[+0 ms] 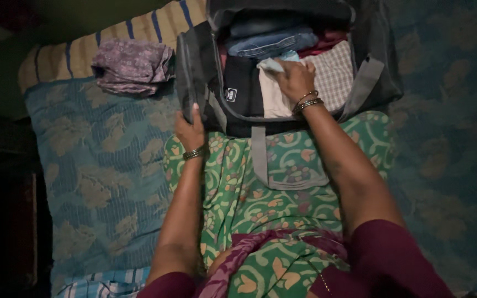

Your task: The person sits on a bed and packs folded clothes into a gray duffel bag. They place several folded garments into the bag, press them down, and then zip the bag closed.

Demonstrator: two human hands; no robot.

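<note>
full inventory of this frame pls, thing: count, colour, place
duffel bag: 1, dark grey, open at top centre, against the lap
grey strap: 1, grey, hanging from the bag over the lap
folded jeans: 1, blue, inside the bag at the back
checked cloth: 1, pale check, inside the bag at right
cream cloth: 1, cream, inside the bag, centre
folded purple cloth: 1, mauve print, on the bed left of the bag
bedsheet: 1, blue floral, under everything
striped pillow: 1, tan with blue stripes, top left
left hand: gripping the bag's left wall, bangles on the wrist
right hand: pressing on the cream cloth, bangles on the wrist
</note>
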